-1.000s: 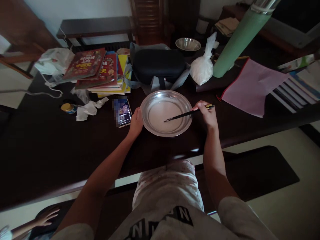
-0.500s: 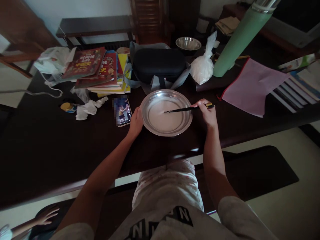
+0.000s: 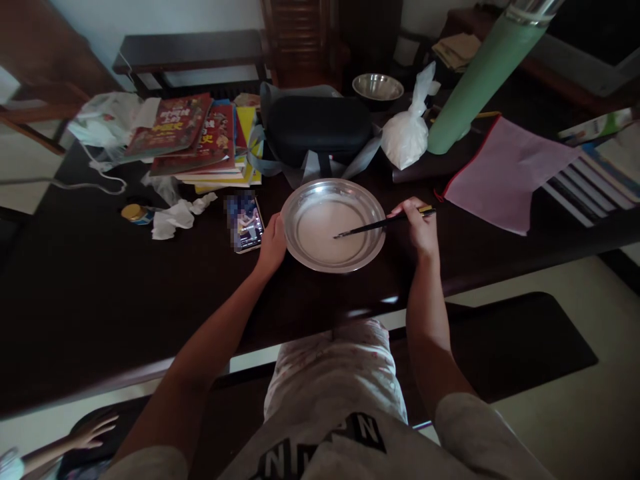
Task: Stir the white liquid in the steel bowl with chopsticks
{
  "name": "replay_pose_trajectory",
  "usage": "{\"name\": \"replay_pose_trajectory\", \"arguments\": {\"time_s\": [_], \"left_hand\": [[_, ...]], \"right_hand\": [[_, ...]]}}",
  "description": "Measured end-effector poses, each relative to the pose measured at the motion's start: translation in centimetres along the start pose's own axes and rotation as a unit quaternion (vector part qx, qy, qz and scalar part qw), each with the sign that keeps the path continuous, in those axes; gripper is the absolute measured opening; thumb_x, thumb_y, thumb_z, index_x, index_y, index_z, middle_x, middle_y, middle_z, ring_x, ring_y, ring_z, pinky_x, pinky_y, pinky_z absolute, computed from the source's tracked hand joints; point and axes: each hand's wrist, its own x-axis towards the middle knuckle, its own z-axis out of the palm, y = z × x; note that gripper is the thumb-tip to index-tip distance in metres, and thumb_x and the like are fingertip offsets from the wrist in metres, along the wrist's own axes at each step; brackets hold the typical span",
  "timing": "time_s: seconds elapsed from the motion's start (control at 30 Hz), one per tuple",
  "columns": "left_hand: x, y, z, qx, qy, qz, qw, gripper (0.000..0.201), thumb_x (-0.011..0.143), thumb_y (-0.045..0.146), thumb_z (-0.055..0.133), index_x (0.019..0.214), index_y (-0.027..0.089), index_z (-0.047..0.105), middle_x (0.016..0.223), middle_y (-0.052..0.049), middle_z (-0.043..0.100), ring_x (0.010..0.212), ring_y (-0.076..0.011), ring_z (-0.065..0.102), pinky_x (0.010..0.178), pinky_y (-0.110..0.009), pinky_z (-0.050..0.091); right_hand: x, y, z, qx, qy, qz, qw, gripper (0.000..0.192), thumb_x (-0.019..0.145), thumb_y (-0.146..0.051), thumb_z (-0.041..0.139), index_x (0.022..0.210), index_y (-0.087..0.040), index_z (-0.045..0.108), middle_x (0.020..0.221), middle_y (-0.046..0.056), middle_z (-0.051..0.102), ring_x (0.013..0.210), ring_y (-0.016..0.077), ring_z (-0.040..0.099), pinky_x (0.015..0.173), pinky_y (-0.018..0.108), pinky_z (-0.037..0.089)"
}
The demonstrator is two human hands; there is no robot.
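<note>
Person's left hand [image 3: 273,241] touches left rim of round, shallow, silver metal bowl [image 3: 335,267] on dark wooden tabletop [image 3: 150,300]; fingers partly hidden, cannot tell whether grip is closed. Right hand [image 3: 419,223] has grip clamped around upper end of slim black chopsticks with gold band [image 3: 367,227], tips in milky pale liquid [image 3: 320,233] inside bowl. Step looks like stirring; next move calls for steady bowl, tips kept in liquid. Since earlier frame, tips shifted nearer body, right hand slightly rightward; bowl practically unmoved.
</note>
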Motion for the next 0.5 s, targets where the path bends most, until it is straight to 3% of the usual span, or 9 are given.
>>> {"name": "replay_pose_trajectory", "arguments": {"time_s": [0.13, 0.3, 0.43, 0.5], "left_hand": [[0.04, 0.09, -0.02, 0.0, 0.003, -0.009, 1.0, 0.036, 0.108, 0.047, 0.046, 0.11, 0.021, 0.073, 0.117, -0.009, 0.079, 0.114, -0.0259, 0.07, 0.108, -0.041, 0.054], [-0.03, 0.14, -0.04, -0.008, 0.0, 0.005, 1.0, 0.043, 0.108, 0.056, 0.048, 0.107, 0.021, 0.072, 0.114, -0.009, 0.077, 0.113, -0.0262, 0.07, 0.106, -0.04, 0.054], [0.02, 0.02, -0.06, -0.002, 0.0, 0.005, 1.0, 0.042, 0.108, 0.055, 0.047, 0.106, 0.021, 0.071, 0.114, -0.009, 0.077, 0.113, -0.026, 0.07, 0.107, -0.04, 0.054], [0.05, -0.03, -0.07, 0.0, 0.0, 0.004, 1.0, 0.039, 0.108, 0.052, 0.047, 0.107, 0.022, 0.071, 0.115, -0.01, 0.078, 0.113, -0.0265, 0.07, 0.108, -0.042, 0.054]], "right_hand": [[0.04, 0.0, 0.14, -0.01, -0.052, -0.019, 0.998, 0.049, 0.084, -0.074, 0.076, 0.07, -0.027, 0.076, 0.074, 0.001, 0.077, 0.077, 0.0197, 0.075, 0.08, 0.037, 0.062], [0.03, 0.02, 0.06, 0.019, 0.019, -0.002, 1.0, 0.046, 0.086, -0.073, 0.074, 0.075, -0.028, 0.078, 0.068, -0.002, 0.074, 0.069, 0.0181, 0.074, 0.078, 0.036, 0.063], [0.02, -0.09, 0.25, 0.006, -0.05, -0.002, 0.999, 0.048, 0.081, -0.076, 0.077, 0.073, -0.028, 0.079, 0.072, 0.0, 0.078, 0.076, 0.0204, 0.076, 0.079, 0.038, 0.063], [0.08, -0.07, 0.28, 0.006, -0.047, -0.013, 0.999, 0.047, 0.081, -0.076, 0.077, 0.076, -0.029, 0.081, 0.076, 0.0, 0.08, 0.079, 0.0204, 0.077, 0.081, 0.038, 0.064]]}}
